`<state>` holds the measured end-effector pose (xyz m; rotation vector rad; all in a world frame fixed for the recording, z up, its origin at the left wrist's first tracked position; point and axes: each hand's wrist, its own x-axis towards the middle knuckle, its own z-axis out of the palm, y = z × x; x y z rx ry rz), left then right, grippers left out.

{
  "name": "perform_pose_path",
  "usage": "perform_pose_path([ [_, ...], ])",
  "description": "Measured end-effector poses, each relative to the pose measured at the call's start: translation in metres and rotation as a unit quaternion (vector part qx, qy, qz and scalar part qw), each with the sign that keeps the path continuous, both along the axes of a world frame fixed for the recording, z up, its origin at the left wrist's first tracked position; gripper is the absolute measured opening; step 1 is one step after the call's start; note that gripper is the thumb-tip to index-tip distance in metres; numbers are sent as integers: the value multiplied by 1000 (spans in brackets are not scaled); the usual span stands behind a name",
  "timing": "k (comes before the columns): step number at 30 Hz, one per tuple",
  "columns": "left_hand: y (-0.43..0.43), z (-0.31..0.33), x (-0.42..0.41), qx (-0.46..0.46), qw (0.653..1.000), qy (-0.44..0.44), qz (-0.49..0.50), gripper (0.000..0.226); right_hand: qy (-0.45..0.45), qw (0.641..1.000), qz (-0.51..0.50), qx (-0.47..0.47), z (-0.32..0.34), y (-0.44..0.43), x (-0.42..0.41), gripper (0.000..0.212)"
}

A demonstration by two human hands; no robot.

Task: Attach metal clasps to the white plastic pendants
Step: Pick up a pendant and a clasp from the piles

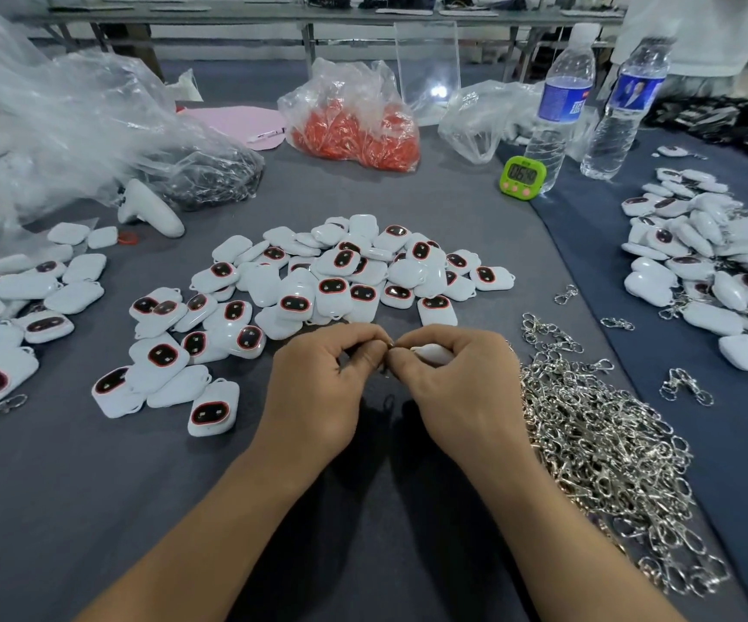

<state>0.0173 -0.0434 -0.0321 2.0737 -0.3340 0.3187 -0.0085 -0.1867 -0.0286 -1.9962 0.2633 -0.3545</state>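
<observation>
My two hands meet above the grey table, fingertips touching. My right hand (pixel 457 383) curls round a white plastic pendant (pixel 433 353), whose end shows between thumb and fingers. My left hand (pixel 323 388) pinches a small metal clasp (pixel 388 347) at the pendant's loop; most of the clasp is hidden by fingers. A heap of white pendants (pixel 341 276) with dark red-rimmed faces lies just beyond my hands. A big pile of silver metal clasps (pixel 601 446) lies to the right of my right hand.
More pendants lie at far left (pixel 0 316) and, with clasps on, at right (pixel 713 262). A green timer (pixel 522 177), two water bottles (pixel 558 110), a bag of orange pieces (pixel 358 123) and clear plastic bags (pixel 71 123) stand at the back.
</observation>
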Motion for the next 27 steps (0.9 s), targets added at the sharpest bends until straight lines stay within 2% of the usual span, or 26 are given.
perform_pose_path([
  [3,-1,0,-1,-6,1000,-2,7,17,-6,1000,-7,-7,2,-2,1,12],
  [8,-1,2,0,-28,1000,12,-5,24,1,995,11,98,2,-4,3,17],
  [10,0,2,0,-31,999,23,-4,24,14,997,17,80,1,-5,3,15],
  [12,0,3,-1,-23,1000,10,11,20,15,1000,12,23,0,-3,3,10],
  [13,0,4,-2,-1,1000,-10,18,13,8,1000,2,-8,-1,-1,3,9],
  [15,1,5,-3,121,989,-88,21,9,-9,999,-6,-46,-1,1,2,9],
  [17,3,5,-3,243,953,-181,11,12,-10,997,12,-72,-2,1,1,8],
  [19,3,4,-2,275,934,-227,5,12,0,996,35,-87,-1,0,0,7],
  [21,1,3,-5,230,951,-205,5,10,3,996,42,-83,0,0,0,11],
  [24,-1,2,-7,71,996,-51,34,9,6,1000,10,-27,0,-1,2,13],
  [27,0,0,-1,-5,999,37,30,13,10,1000,-18,20,1,-5,4,12],
])
